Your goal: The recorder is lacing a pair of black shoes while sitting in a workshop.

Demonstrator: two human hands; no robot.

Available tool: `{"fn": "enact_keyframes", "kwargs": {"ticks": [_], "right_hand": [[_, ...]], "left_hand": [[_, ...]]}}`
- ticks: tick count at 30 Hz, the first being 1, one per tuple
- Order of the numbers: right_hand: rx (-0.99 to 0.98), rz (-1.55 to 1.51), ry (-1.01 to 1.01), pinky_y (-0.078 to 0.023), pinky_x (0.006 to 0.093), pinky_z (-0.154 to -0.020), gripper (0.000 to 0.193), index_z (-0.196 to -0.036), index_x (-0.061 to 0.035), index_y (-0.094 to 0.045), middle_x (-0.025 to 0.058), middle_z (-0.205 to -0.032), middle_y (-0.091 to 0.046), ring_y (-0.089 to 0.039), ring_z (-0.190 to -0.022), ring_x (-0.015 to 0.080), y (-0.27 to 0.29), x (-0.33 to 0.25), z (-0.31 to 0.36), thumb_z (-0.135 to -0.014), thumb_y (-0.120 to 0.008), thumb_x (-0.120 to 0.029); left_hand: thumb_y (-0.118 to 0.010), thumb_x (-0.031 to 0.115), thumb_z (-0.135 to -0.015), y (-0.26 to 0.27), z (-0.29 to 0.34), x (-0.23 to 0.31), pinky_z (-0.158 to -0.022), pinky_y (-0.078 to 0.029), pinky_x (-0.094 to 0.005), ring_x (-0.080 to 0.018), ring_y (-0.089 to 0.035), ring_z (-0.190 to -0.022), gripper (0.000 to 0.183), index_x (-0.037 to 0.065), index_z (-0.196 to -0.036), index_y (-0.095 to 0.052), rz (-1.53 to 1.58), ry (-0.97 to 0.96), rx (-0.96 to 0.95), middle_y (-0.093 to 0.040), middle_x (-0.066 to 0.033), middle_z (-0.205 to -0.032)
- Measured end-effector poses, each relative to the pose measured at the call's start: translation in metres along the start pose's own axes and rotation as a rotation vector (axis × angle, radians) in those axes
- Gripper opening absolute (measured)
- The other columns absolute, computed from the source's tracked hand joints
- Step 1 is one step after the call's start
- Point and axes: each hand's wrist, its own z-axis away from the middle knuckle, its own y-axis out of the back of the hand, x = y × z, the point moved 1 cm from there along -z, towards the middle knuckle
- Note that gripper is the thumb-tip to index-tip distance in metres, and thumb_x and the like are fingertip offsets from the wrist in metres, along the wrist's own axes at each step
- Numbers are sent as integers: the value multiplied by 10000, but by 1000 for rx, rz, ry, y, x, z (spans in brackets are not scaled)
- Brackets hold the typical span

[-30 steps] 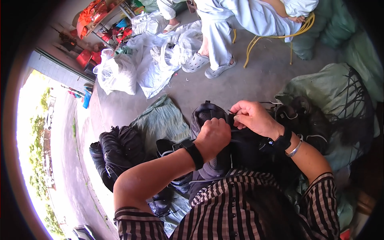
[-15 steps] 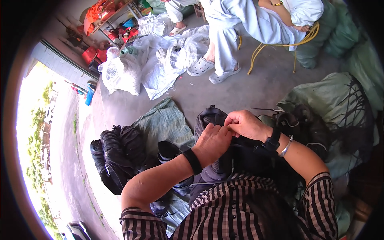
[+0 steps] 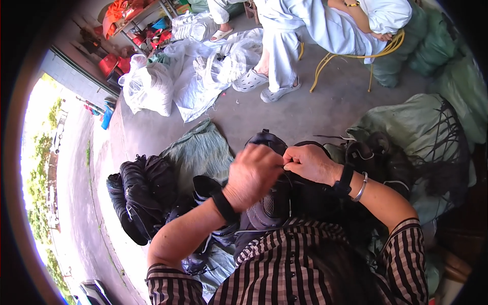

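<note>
A dark shoe with grey mesh (image 3: 269, 206) lies in front of me, its padded collar pointing away. Above it my left hand (image 3: 255, 176) is closed, slightly blurred, with its fingertips turned toward my other hand. My right hand (image 3: 312, 163) pinches thumb and forefinger together just beside it, over the shoe's right side. Whatever thin thing the fingertips hold is too small to make out. Both wrists wear black bands, and a silver bangle (image 3: 361, 187) sits on the right forearm.
Several dark shoes (image 3: 144, 195) are stacked at left, and more dark shoes (image 3: 360, 152) lie at right on a green woven sack (image 3: 401, 119). White plastic sacks (image 3: 147, 89) stand farther off. A person in pale clothes (image 3: 284, 56) sits on a yellow-framed chair (image 3: 325, 63).
My left hand has lifted and shifted slightly left and away from me, turning over with its fingers closed. My right hand stays near the same spot, still pinching. The view has shifted slightly.
</note>
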Motion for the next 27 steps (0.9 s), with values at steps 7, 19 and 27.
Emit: {"fn": "enact_keyframes", "kwargs": {"ticks": [7,19,27], "right_hand": [[96,246,177,-470,382,-590,56,-791,-70,-620,111,-706,-633,-628,-672,297,-11,-3,-4,-780,-636,-122],[147,269,24,-477,411,-623,97,-790,-60,-595,126,-703,-628,-627,-704,332,-16,-18,0,-786,-639,-146],[262,160,40,-474,384,-570,82,-787,-25,-603,135,-674,-625,-634,-657,309,-34,-13,2,-785,-638,-99]], "left_hand": [[-686,187,-747,-1,3,-38,-790,-477,-399,-264,-526,-948,120,93,-784,-622,-259,-21,-251,-550,-48,-900],[-685,186,-747,-9,12,-47,-820,-452,-407,-293,-443,-1024,103,93,-770,-646,-36,117,-298,-522,-51,-952],[-687,139,-708,-9,13,-50,-840,-434,-400,-301,-434,-1034,87,94,-767,-643,69,132,-296,-513,-60,-949]]}}
